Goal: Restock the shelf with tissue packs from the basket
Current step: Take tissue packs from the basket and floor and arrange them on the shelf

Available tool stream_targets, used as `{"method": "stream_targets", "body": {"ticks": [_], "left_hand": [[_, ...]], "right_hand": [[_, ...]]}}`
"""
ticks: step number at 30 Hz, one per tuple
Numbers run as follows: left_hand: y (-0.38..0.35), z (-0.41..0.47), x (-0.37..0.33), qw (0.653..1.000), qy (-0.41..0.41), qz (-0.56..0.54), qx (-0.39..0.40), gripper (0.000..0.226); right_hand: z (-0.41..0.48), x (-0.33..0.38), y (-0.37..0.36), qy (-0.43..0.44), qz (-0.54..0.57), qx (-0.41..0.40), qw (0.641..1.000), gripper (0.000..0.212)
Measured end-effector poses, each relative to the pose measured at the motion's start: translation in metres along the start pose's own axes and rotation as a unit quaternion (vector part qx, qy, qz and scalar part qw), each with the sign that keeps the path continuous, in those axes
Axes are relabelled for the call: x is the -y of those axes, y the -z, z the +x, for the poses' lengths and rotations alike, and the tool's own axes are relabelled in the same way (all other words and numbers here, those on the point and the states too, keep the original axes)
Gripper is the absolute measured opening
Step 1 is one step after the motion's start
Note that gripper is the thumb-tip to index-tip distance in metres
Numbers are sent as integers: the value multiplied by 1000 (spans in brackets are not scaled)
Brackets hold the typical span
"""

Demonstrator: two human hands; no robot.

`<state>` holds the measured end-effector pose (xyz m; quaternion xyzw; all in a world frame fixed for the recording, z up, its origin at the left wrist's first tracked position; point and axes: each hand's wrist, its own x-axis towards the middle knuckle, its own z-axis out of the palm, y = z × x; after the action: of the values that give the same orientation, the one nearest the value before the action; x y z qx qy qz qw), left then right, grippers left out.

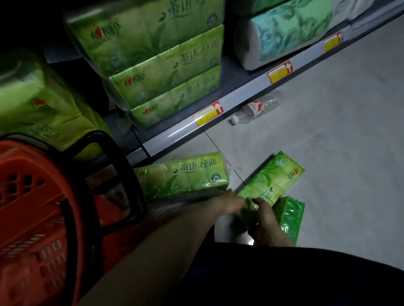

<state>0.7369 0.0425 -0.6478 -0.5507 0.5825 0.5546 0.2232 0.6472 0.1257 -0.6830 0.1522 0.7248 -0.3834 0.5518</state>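
glossy green rectangular tissue pack (272,181), its near end gripped by left hand (231,205) and right hand (269,226)

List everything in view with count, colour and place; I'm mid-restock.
Stacked green plastic-wrapped tissue packs: four, on the grey metal shelf, left.
Blurred green packs: count unclear, far left.
Teal-patterned wrapped bundles: at least two, on the shelf, right.
Red-and-yellow price tags: three, on the shelf rail.
Clear plastic bottle: one, white cap, lying on the grey floor.
Red plastic basket: one, black handle, left.
Loose green tissue packs: three on the floor; one by the basket, the held pack, one beside it.
Left hand, right hand: both grip the held pack.
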Motion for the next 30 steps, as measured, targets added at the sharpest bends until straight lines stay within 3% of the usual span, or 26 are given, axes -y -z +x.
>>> {"method": "stream_targets", "body": {"ticks": [2, 5, 9, 13, 17, 21, 22, 24, 27, 30], "left_hand": [[-10, 11, 0, 999, 9, -23, -21, 62], [-19, 21, -4, 998, 0, -36, -56, 61], [-14, 0, -13, 996, 11, 19, -82, 64], [-6, -20, -22, 998, 0, 4, -68, 64], [16, -64, -35, 996, -53, -38, -64, 64], [50, -123, -55, 990, -102, -54, -87, 74], [59, -140, -61, 986, -121, -58, -95, 75], [77, -176, -71, 979, -152, -82, -109, 77], [101, -237, -84, 960, -207, -126, -144, 66], [123, -304, -84, 933, -264, -174, -172, 43]], "right_hand": [[4, 0, -9, 2, 25, 0, 1000, 30], [28, -9, -8, 15, 18, 9, 1000, 56], [7, -7, -2, 7, 39, 54, 998, 30], [-16, 5, 12, 15, 111, 52, 992, 36], [-70, 39, 23, 43, 36, 64, 996, 17], [-145, 74, 27, 121, -21, 150, 981, 17], [-165, 82, 27, 144, -20, 181, 973, 21], [-201, 97, 24, 187, -20, 205, 961, 49], [-264, 117, 22, 199, 37, 230, 952, 19], [-329, 127, 19, 256, 37, 262, 930, 15]]}}
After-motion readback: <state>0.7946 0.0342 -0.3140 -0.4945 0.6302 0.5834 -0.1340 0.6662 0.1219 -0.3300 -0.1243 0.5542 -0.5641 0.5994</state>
